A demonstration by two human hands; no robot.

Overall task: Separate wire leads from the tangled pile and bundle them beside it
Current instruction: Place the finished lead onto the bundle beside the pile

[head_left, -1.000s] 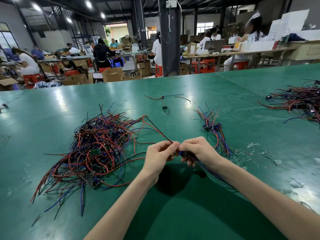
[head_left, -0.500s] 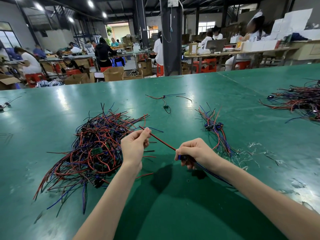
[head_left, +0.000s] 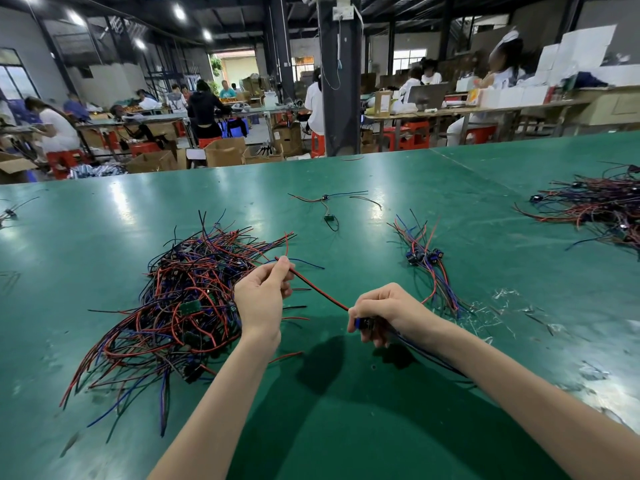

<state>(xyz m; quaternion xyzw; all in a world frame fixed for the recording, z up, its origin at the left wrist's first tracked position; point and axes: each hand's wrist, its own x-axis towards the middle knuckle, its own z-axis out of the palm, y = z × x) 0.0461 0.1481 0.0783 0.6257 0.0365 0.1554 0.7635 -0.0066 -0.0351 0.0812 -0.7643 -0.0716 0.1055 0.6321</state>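
Note:
A tangled pile of red, black and blue wire leads (head_left: 180, 306) lies on the green table (head_left: 346, 427) at the left. My left hand (head_left: 263, 296) pinches the far end of a red-and-black lead (head_left: 318, 289) just right of the pile. My right hand (head_left: 384, 313) grips the lead's blue connector end, and its other wires trail back under my right forearm. The lead runs taut between both hands. A small sorted bundle of leads (head_left: 427, 265) with blue connectors lies to the right of my hands.
A single loose lead (head_left: 329, 206) lies farther back at the table's middle. A second pile of wires (head_left: 595, 209) sits at the far right edge. Scraps of clear plastic (head_left: 512, 306) litter the table at the right. People work at benches beyond the table.
My left hand slid away from the right hand, up and left along the red-and-black lead toward the pile, straightening it. The right hand stayed in place on the connector end.

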